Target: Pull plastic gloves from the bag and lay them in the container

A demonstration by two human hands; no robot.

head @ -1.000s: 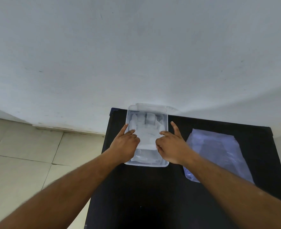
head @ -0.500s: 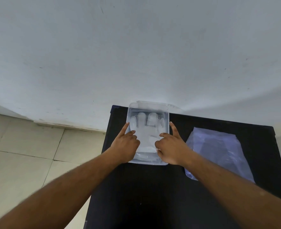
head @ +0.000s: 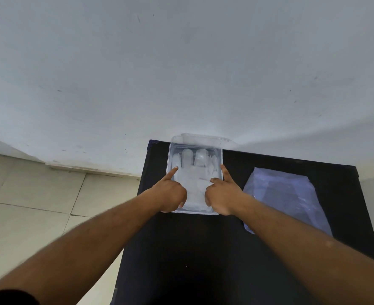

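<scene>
Pressing a plastic glove flat in the clear container.

Your left hand (head: 171, 193) and right hand (head: 222, 194), each grasping nothing with index finger extended and other fingers curled, pin the glove (head: 193, 175) inside the container (head: 220, 154) at frame centre, likely so it settles level. The bag (head: 287, 197) lies right of centre on the dark surface (head: 181, 260), within reach.

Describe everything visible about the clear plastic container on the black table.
The clear rectangular plastic container sits at the black table's far edge, by the white wall. It is open, its lid tipped back behind it. A translucent plastic glove lies flat inside, fingers pointing away. The left hand and right hand press on the glove.
</scene>
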